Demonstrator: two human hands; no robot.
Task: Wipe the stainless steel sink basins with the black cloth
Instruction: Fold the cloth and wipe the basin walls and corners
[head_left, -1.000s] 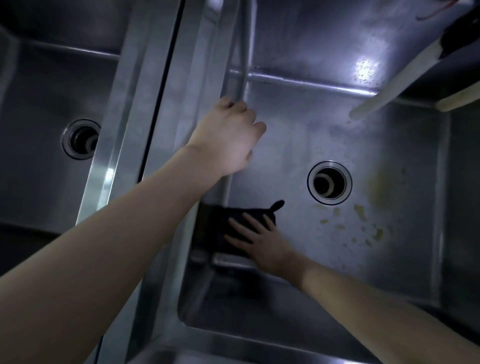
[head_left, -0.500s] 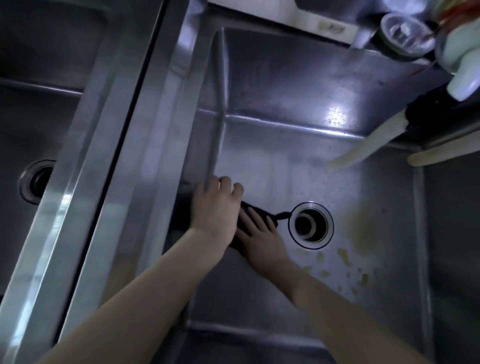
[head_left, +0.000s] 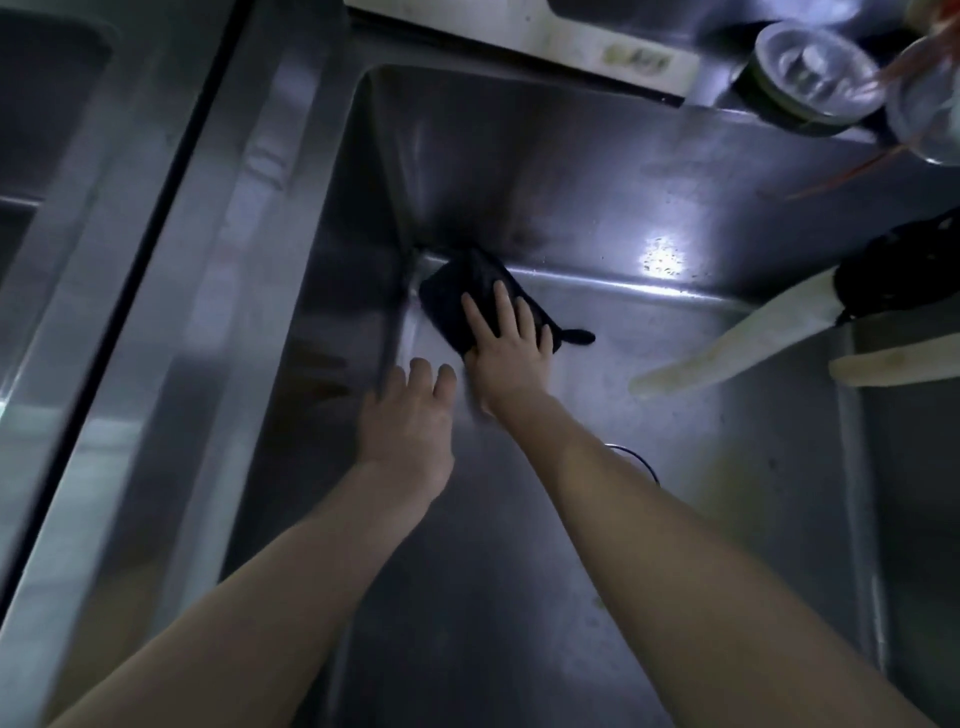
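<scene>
The black cloth (head_left: 467, 291) lies folded on the floor of the right steel basin (head_left: 675, 467), pushed into its far left corner. My right hand (head_left: 511, 343) presses flat on the cloth's near end, fingers spread. My left hand (head_left: 410, 415) rests just beside it, fingers apart, against the basin's left wall, holding nothing. My right forearm covers most of the drain; only a sliver of the drain ring (head_left: 641, 460) shows. A second basin (head_left: 47, 156) lies at the far left, beyond the steel divider (head_left: 171, 291).
A pale hose end (head_left: 727, 343) and a flat pale piece (head_left: 893, 364) reach in from the right wall. On the back ledge stand a metal strainer cup (head_left: 810, 73) and a clear vessel (head_left: 930, 114). A bright light reflection (head_left: 662, 257) sits on the back wall.
My right hand has slid the cloth from near the drain away to the basin's far left corner. My left hand stayed close alongside it. The view tilted toward the back wall.
</scene>
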